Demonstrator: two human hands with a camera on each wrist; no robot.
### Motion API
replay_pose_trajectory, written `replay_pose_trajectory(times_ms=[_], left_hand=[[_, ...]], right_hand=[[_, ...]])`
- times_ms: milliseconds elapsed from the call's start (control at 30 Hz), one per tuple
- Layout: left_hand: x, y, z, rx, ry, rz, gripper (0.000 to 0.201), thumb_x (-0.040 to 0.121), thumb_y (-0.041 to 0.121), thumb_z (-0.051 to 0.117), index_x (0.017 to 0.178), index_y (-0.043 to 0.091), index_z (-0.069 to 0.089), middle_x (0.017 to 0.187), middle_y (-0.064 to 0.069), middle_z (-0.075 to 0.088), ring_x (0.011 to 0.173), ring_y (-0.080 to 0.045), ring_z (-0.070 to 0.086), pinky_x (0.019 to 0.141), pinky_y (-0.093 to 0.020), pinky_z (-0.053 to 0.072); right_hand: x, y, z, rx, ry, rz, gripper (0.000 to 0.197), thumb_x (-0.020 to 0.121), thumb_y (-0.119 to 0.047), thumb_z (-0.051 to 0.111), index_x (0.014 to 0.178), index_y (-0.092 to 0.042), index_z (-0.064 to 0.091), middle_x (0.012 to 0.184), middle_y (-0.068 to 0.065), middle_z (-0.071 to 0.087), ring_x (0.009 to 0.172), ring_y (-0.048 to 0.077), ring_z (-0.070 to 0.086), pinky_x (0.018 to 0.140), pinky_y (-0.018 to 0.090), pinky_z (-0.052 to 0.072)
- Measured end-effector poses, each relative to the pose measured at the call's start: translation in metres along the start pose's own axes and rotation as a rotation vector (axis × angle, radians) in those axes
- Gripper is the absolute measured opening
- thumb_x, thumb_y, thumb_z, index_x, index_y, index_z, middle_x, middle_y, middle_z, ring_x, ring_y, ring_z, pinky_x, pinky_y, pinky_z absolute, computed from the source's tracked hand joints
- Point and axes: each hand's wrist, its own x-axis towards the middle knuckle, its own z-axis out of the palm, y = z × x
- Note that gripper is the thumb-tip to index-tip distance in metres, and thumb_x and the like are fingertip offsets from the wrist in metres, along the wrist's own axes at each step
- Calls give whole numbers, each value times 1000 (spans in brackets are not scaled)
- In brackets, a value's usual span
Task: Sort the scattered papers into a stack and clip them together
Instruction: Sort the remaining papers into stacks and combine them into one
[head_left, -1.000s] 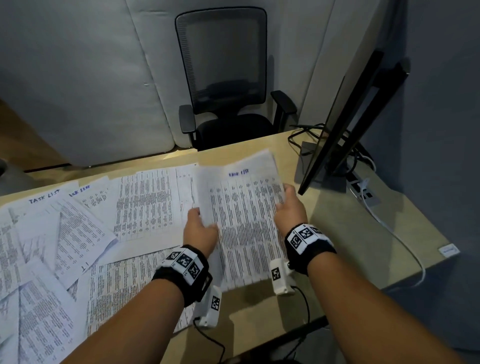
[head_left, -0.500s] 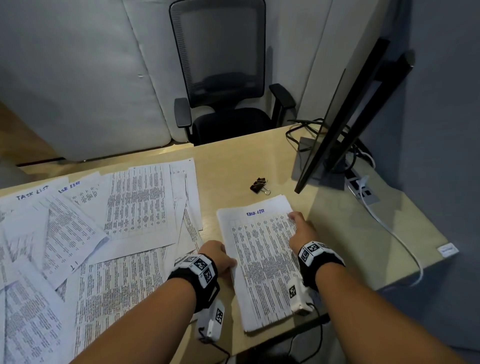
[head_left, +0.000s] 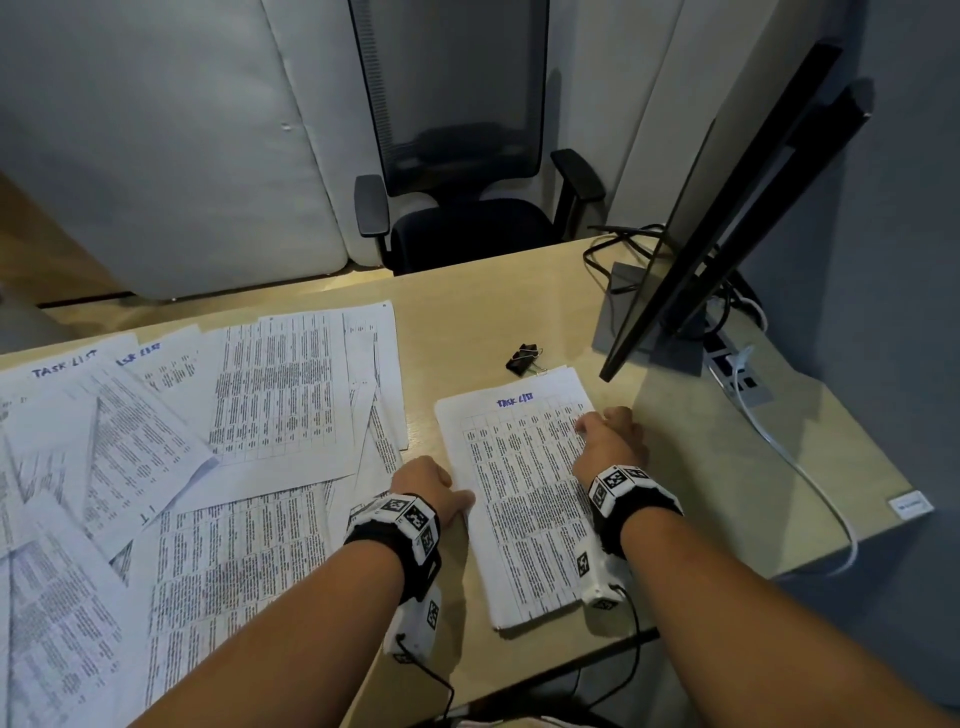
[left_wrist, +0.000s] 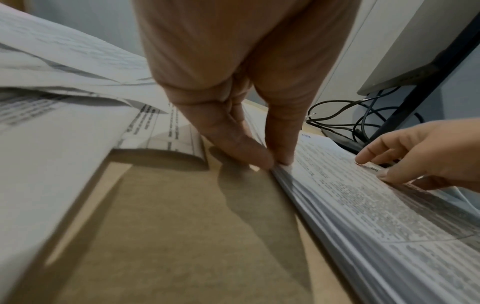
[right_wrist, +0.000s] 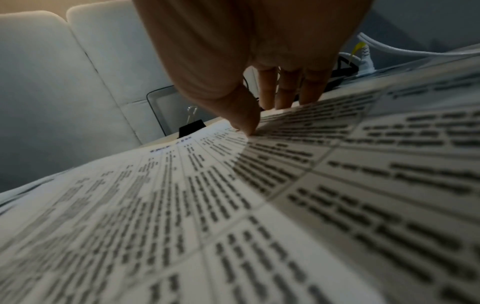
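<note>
A squared stack of printed papers (head_left: 524, 499) headed "TASK LIST" lies flat on the desk near the front edge. My left hand (head_left: 441, 493) is at its left edge; in the left wrist view the thumb and forefinger (left_wrist: 275, 162) pinch that edge of the stack (left_wrist: 363, 205). My right hand (head_left: 605, 431) holds the right edge, with the thumb pressed on the top sheet (right_wrist: 182, 205) and the fingers (right_wrist: 285, 96) curled over the far side. A black binder clip (head_left: 524, 358) lies on the desk just beyond the stack. Several loose sheets (head_left: 208, 441) are scattered to the left.
A monitor (head_left: 727, 218) on a grey base stands at the back right with cables (head_left: 623, 244) behind it. A white cable (head_left: 810, 467) runs along the right side of the desk. A black office chair (head_left: 467, 156) stands beyond the far edge.
The stack was held upright above the desk a second ago; both hands have lowered it flat onto the desk and still hold its sides. The binder clip has come into view.
</note>
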Motion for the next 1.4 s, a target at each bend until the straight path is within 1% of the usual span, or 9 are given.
replay_pose_trajectory(times_ms=[100, 167, 233, 333, 833, 1033, 1167, 1300, 1400], left_hand=[[-3, -3, -3, -126, 82, -11, 28, 72, 28, 77, 87, 16, 57, 88, -2, 65, 79, -23, 66, 70, -33, 56], [-5, -5, -11, -199, 100, -32, 21, 80, 22, 70, 95, 15, 57, 92, -4, 66, 74, -26, 69, 63, -34, 59], [-4, -13, -19, -190, 132, -35, 17, 85, 19, 65, 100, 15, 58, 94, -5, 65, 71, -21, 67, 53, -27, 53], [-2, -30, -34, -126, 185, -9, 22, 87, 9, 56, 108, 14, 62, 104, -6, 67, 87, -20, 63, 67, -22, 44], [-6, -167, -120, -111, 312, -131, 31, 88, 11, 54, 117, 14, 63, 126, -10, 57, 104, -25, 61, 83, -29, 50], [-7, -217, -154, 135, 405, -223, 61, 79, 13, 65, 134, 32, 47, 151, -5, 26, 136, -32, 27, 107, -51, 33], [2, -262, -170, 203, 235, -328, 97, 79, 38, 73, 149, 42, 7, 160, -1, -13, 146, -38, -8, 111, -67, 13], [8, -294, -165, 270, 184, -266, 114, 68, 67, 68, 151, 35, -2, 161, -9, 0, 147, -37, 2, 113, -63, 17], [7, -299, -167, 256, 212, -240, 114, 64, 72, 67, 151, 34, 3, 158, -10, 9, 145, -38, 10, 113, -59, 19]], right_hand=[[-6, -14, 2, -86, 51, -101, 37, 78, -4, 52, 107, -27, 58, 133, 2, 33, 118, 28, 32, 102, 42, 33], [-10, -26, 5, -87, 54, -147, 39, 80, -6, 54, 112, -28, 58, 135, 2, 36, 121, 27, 34, 102, 41, 34], [-16, -42, 10, -60, 32, -170, 39, 81, -7, 54, 114, -28, 58, 131, 1, 41, 119, 25, 37, 99, 38, 34], [-27, -67, 20, -62, -22, -194, 38, 83, -6, 54, 115, -26, 58, 126, 3, 44, 117, 25, 38, 96, 36, 35], [-76, -187, 74, 98, -243, -386, 26, 93, -14, 48, 107, -10, 69, 116, 12, 64, 105, 28, 61, 90, 28, 46], [-84, -220, 98, 162, -194, -237, 27, 92, -12, 49, 111, -3, 65, 115, 17, 64, 106, 31, 59, 84, 27, 45], [-80, -241, 110, 219, -222, -77, 25, 88, -15, 52, 108, 0, 57, 113, 19, 61, 101, 33, 58, 78, 28, 44], [-81, -260, 123, 283, -318, -50, 47, 89, -25, 54, 129, -2, 45, 127, 16, 56, 115, 33, 54, 96, 35, 45], [-82, -268, 125, 269, -247, -105, 31, 91, -16, 50, 119, -2, 49, 118, 18, 54, 116, 35, 53, 91, 32, 42]])
